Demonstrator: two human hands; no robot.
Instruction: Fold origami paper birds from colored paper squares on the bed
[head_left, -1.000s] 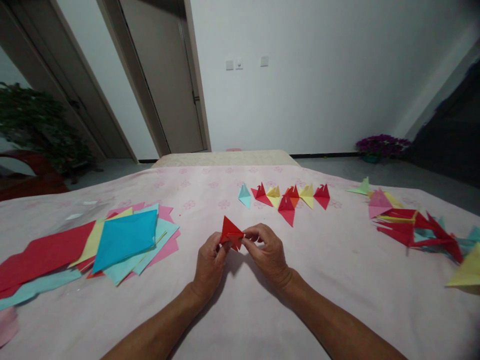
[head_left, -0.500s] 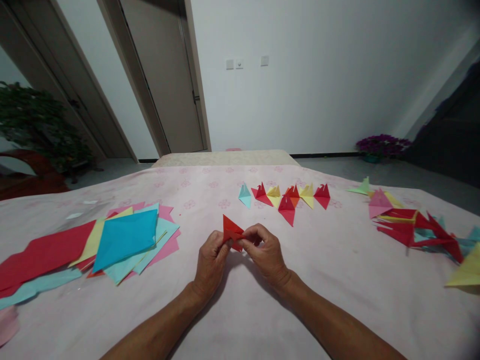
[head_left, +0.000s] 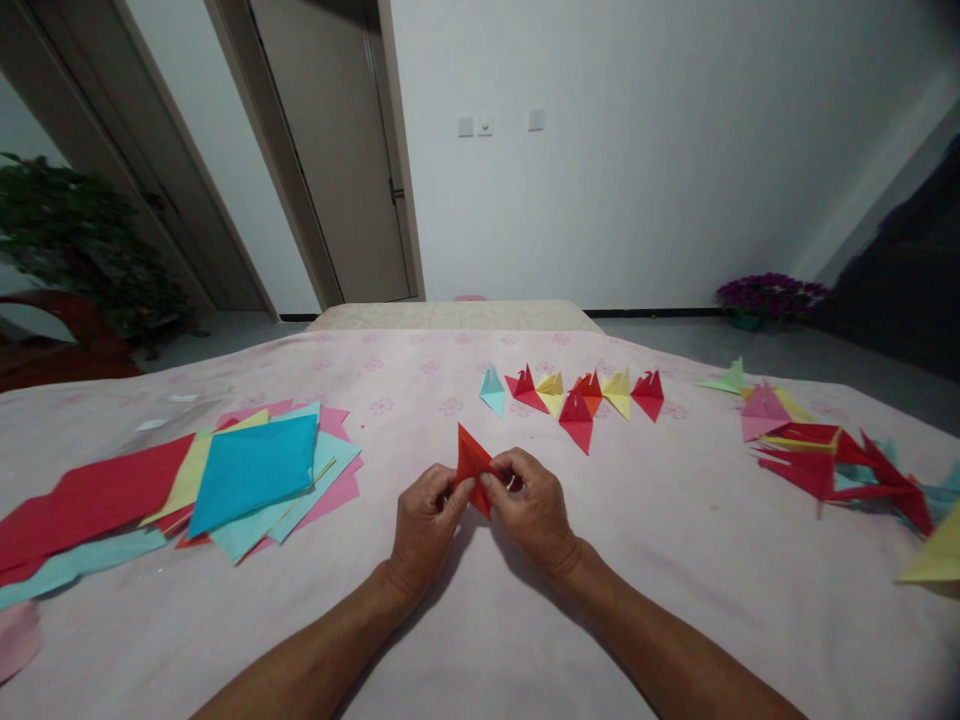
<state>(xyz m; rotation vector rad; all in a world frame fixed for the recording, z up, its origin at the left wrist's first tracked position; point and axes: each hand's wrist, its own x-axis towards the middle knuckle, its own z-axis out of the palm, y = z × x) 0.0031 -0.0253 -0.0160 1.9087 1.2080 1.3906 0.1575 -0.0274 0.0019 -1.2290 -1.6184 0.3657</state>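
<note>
A folded orange-red paper point(head_left: 472, 462) is held upright between both hands over the pink cloth, its pointed tip upward and a lower tip showing below the thumbs. My left hand point(head_left: 429, 515) pinches its left side with thumb and fingers. On its right side, my right hand point(head_left: 534, 508) presses it with the thumb, the fingers curled behind. Beyond the hands stand several folded paper birds, among them a light blue one point(head_left: 492, 391), a yellow one point(head_left: 617, 392) and a red one point(head_left: 576, 420).
Coloured paper sheets lie at the left, with a blue sheet point(head_left: 255, 470) on top and a red one point(head_left: 97, 500) beside it. More folded pieces, including a pink one point(head_left: 763, 410), are heaped at the right. A patterned cloth point(head_left: 660, 630) covers the table.
The orange-red paper has turned to show a flatter, diamond-like face, and both thumbs now press on its front. The view has shifted slightly.
</note>
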